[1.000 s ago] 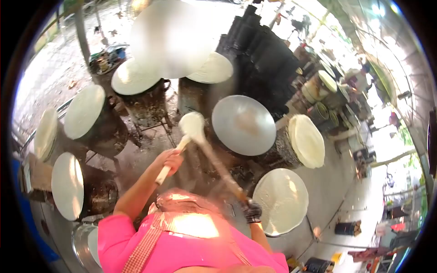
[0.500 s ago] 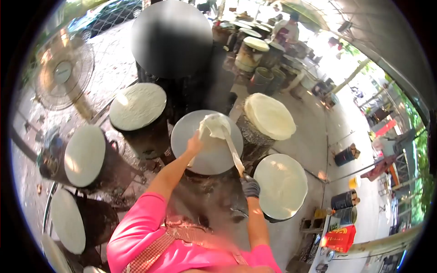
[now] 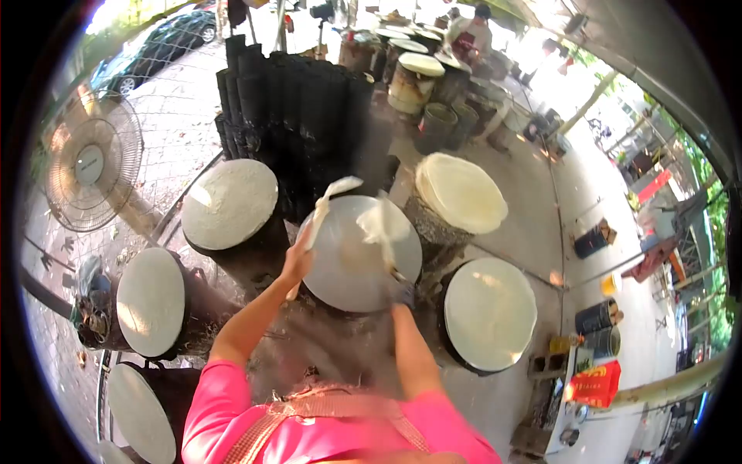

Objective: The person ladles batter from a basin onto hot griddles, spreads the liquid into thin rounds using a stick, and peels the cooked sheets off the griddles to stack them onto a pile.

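Bright background glare — motion blur, perhaps

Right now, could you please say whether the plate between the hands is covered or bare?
Mostly bare: the plate shows grey around the pale mass.

Pink shirt (image 3: 340, 435), checked apron straps (image 3: 260, 436)

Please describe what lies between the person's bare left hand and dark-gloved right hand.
In the head view, the round, grey, metal-looking pan shows between the bare left hand and the dark-gloved right hand.
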`<state>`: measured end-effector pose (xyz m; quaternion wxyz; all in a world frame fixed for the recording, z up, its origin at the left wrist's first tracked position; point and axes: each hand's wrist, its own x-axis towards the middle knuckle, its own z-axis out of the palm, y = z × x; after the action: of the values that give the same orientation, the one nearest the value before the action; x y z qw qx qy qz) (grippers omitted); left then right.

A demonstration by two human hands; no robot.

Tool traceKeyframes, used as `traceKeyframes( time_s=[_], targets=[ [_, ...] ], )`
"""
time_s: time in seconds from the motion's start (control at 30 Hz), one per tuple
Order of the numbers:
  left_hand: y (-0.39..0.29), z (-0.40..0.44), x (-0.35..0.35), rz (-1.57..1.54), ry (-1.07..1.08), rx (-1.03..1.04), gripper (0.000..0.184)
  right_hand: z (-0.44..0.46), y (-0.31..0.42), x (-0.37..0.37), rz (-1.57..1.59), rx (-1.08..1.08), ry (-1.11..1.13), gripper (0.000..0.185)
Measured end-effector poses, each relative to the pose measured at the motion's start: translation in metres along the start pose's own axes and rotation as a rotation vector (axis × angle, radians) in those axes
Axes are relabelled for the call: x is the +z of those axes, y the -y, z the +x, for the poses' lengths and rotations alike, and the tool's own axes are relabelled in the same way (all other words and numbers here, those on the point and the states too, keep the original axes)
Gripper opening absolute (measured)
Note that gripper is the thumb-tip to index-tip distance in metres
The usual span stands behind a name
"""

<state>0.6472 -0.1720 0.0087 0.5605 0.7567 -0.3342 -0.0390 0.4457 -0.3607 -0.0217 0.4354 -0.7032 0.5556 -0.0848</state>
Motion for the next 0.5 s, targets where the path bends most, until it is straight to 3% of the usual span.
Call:
traceKeyframes(
  time_s=[0.03,0.07,0.17,0.23,0.27,0.3,0.33,0.37,0.4,0.43,0.47,0.5],
  targets=[
    [0.003,-0.029,-0.010,-0.051,0.098,-0.146,0.064,0.027,-0.005,0.035,-0.210,0.013,-0.147,0.048],
    [0.001,-0.055,-0.021,-0.002,0.162,-0.291,0.066,0.087,-0.047,0.072,-0.396,-0.291,-0.248,0.051],
    [0.019,-0.135,-0.062,0.085,0.234,-0.413,0.064,0.042,-0.034,0.038,-0.225,-0.290,0.099,0.041],
    [0.068,-0.174,-0.077,0.568,0.069,0.257,0.061,0.010,-0.015,-0.026,-0.087,-0.276,0.224,0.040],
    [0.080,-0.194,-0.090,0.307,0.162,-0.053,0.058,-0.022,-0.006,-0.014,-0.172,-0.202,0.003,0.041],
    [0.074,-0.195,-0.088,0.188,0.211,-0.210,0.057,-0.039,0.008,0.019,-0.270,-0.116,-0.219,0.043],
    [0.067,-0.196,-0.087,0.079,0.241,-0.370,0.055,-0.033,0.004,0.045,-0.254,-0.138,-0.095,0.044],
    [0.043,-0.193,-0.090,0.107,0.185,-0.379,0.056,-0.020,-0.009,0.058,-0.230,-0.179,0.054,0.047],
    [0.004,-0.180,-0.095,-0.027,0.258,-0.704,0.058,0.007,-0.023,0.048,-0.341,-0.301,0.123,0.046],
    [0.026,-0.192,-0.094,0.022,0.277,-0.600,0.058,0.021,-0.033,0.045,-0.453,-0.441,0.219,0.045],
    [0.067,-0.208,-0.092,0.081,0.263,-0.499,0.059,-0.009,-0.038,0.003,-0.385,-0.428,-0.024,0.038],
    [0.068,-0.204,-0.098,0.110,0.229,-0.437,0.059,-0.042,-0.006,-0.043,-0.220,-0.291,0.031,0.038]
  ],
)
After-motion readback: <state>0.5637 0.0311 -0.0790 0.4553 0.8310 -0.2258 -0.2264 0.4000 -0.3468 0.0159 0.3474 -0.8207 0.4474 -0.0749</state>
